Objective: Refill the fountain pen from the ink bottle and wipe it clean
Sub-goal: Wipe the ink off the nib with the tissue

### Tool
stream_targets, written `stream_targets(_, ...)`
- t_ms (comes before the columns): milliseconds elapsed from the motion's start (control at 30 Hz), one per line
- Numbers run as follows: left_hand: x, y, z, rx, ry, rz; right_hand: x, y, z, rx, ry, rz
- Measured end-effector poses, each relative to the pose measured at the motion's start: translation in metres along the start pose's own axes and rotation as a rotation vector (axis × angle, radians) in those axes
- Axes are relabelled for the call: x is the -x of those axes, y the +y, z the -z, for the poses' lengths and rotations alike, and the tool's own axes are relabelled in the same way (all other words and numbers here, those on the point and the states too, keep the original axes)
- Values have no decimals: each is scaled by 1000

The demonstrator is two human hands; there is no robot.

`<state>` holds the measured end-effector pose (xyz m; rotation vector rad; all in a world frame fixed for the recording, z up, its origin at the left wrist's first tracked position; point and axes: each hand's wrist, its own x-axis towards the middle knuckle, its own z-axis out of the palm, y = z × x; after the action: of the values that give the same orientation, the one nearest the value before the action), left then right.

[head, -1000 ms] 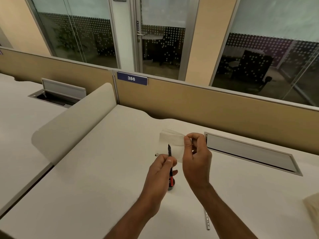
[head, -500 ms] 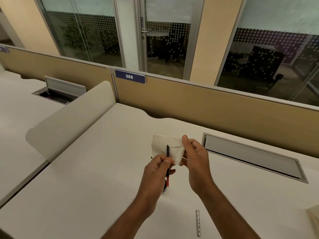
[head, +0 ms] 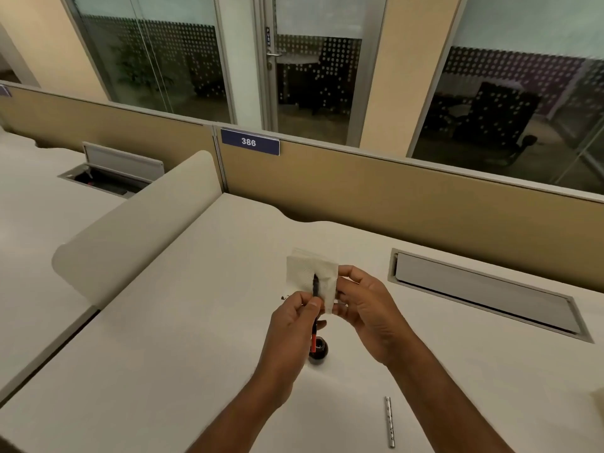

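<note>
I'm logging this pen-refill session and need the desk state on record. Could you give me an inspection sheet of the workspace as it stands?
Surface: pale desk, mostly bare; small dark specks left of the tissue.
Job's things: fountain pen held upright, tip against a white tissue; dark ink bottle on the desk just below the hands, lid state unclear.
Clutter: silver patterned tube, maybe a pen part, lying near the front edge.
Grippers: left hand pinches the pen; right hand holds the tissue.
Cables: nothing seen; cable hatch closed, neighbouring desk's hatch open.
Surroundings: tan partition, tag 386, glass walls behind.
</note>
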<state>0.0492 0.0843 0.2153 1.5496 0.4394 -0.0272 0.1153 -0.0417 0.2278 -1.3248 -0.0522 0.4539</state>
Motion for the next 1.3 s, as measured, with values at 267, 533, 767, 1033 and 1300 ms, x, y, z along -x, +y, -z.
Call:
stream_targets(267,-17,-3,25,-39,-46,-23,-14,9,-23,18,-27,-8)
stream_targets(533,-26,-8,32,-53,-72,-73,-20,12,-28,-6,-34,-42)
stream_targets(767,-25,-9,28,-44,-105,-63,-20,14,-21,-22,-43,-63)
stream_targets(1033,-18,-9,28,-27,-126,-40,-22,19,-18,21,-32,-61)
stream_targets(1300,-15,-11,38,-55,-131,-54,-25,23,-25,-28,-34,-79)
